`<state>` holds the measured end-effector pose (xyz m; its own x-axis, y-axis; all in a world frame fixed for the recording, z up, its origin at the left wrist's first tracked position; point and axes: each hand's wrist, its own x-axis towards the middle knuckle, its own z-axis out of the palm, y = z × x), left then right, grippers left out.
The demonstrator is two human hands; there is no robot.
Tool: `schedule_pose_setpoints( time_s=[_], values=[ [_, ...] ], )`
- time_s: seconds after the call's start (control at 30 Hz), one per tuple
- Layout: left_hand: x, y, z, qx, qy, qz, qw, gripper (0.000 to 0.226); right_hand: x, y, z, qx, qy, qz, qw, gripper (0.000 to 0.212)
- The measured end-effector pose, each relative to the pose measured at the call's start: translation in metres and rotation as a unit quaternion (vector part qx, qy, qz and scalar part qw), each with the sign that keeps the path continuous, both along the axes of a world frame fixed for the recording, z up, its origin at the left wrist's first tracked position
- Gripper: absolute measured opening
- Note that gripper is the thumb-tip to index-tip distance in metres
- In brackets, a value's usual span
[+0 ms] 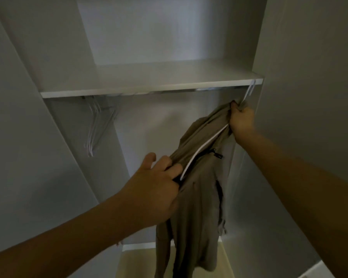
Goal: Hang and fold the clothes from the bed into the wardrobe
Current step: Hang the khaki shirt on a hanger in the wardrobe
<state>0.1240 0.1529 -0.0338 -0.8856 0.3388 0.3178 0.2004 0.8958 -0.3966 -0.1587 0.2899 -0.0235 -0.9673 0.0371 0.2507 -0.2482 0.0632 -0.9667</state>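
Note:
A khaki garment [199, 197] with black zippers hangs on a white hanger [201, 151] inside the open wardrobe. My right hand [241, 119] grips the top of the garment and the hanger's neck just below the shelf, with the hook [250, 90] reaching up to the rail [189, 91] at the far right. My left hand [157, 189] pinches the garment's left shoulder over the end of the hanger. The lower part of the garment hangs loose and runs out of view at the bottom.
A white shelf [149, 83] spans the wardrobe above the rail. Several empty white hangers [97, 125] hang bunched at the rail's left end. The wardrobe's right wall [299, 77] stands close to my right hand. A light floor panel [137, 263] shows below.

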Motion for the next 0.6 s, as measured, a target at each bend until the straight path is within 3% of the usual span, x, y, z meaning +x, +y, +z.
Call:
schedule_pose_setpoints(
  time_s=[0.13,0.23,0.3,0.43,0.53,0.6],
  values=[
    [0.002,-0.004,0.019,0.014,0.088,0.027,0.996,0.052,-0.001,0.010,-0.002,0.088,0.061,-0.024,0.994,0.028],
    [-0.011,-0.001,0.039,0.004,0.106,-0.018,0.994,0.043,0.014,0.005,0.011,0.142,0.139,-0.055,0.979,0.017],
    [-0.031,0.001,0.051,0.005,0.083,-0.035,0.996,0.036,0.027,-0.008,0.021,0.180,0.171,-0.065,0.967,0.024],
    [-0.066,0.001,0.048,0.095,0.061,0.059,0.992,0.026,0.054,-0.041,0.046,0.255,0.157,-0.041,0.953,0.037],
    [-0.073,-0.019,0.029,0.164,0.013,0.091,0.982,0.048,0.061,-0.050,0.054,0.315,0.138,0.046,0.938,0.040],
    [-0.068,-0.039,0.026,0.321,-0.009,0.087,0.943,0.069,0.059,-0.045,0.051,0.334,0.126,0.078,0.931,0.040]
  ],
)
